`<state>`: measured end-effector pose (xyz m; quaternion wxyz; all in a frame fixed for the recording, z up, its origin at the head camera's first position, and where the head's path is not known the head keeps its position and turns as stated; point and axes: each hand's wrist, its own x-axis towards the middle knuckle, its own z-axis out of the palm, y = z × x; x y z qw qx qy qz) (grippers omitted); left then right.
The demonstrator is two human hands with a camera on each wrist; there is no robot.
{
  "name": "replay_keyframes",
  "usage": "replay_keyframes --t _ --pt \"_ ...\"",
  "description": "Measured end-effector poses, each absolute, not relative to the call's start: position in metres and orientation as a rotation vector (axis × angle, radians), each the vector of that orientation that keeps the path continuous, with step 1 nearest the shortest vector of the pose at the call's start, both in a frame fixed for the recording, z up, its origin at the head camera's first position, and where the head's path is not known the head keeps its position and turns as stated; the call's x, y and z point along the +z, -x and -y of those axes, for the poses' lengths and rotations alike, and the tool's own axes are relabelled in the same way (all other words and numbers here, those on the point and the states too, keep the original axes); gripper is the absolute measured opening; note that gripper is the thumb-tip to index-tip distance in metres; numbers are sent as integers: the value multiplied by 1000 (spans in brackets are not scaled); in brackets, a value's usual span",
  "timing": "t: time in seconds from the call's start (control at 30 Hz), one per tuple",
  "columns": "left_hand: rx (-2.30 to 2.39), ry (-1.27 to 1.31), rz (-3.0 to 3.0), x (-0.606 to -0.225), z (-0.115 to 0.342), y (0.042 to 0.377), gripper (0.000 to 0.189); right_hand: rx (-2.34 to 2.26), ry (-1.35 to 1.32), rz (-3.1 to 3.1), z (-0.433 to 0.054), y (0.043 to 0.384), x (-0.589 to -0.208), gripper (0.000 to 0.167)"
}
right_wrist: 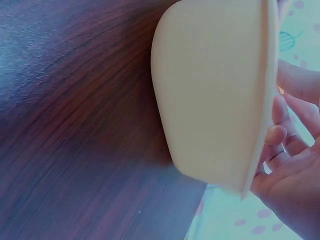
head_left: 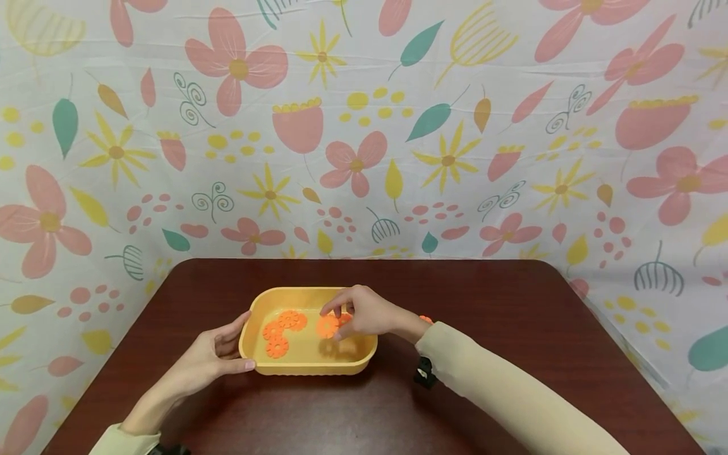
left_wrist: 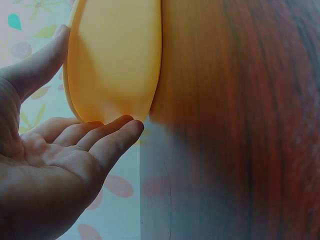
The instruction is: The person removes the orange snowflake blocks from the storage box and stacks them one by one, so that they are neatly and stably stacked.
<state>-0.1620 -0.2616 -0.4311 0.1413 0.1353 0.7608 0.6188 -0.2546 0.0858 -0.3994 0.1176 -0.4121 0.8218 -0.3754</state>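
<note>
A yellow oblong tray [head_left: 309,369] with rounded corners sits on the table. Its left end is held by my left hand [head_left: 205,360], thumb at the front corner and fingers along the end wall. In the left wrist view, the fingertips [left_wrist: 134,125] meet the tray's end. Over the tray's right part, my right hand [head_left: 366,313] pinches an orange flower-shaped piece [head_left: 327,327] between thumb and fingers, a shadow lying beneath it. Another orange flower [head_left: 344,320] shows partly behind those fingers. Several more orange flowers [head_left: 277,346] lie grouped in the tray's left half.
The dark wooden table [head_left: 472,291] meets a flower-printed cloth [head_left: 352,221] at its back edge. A small orange thing [head_left: 425,319] peeks out behind my right wrist, on the table right of the tray. A black device [head_left: 423,373] is strapped under the right sleeve.
</note>
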Motion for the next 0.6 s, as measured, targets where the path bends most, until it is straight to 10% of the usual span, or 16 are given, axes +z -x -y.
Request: replay_keyframes --t 0.6 --pt "1775 -362 -2197 -434 262 162 97 -1316 1020 -2462 -140 241 -387 45"
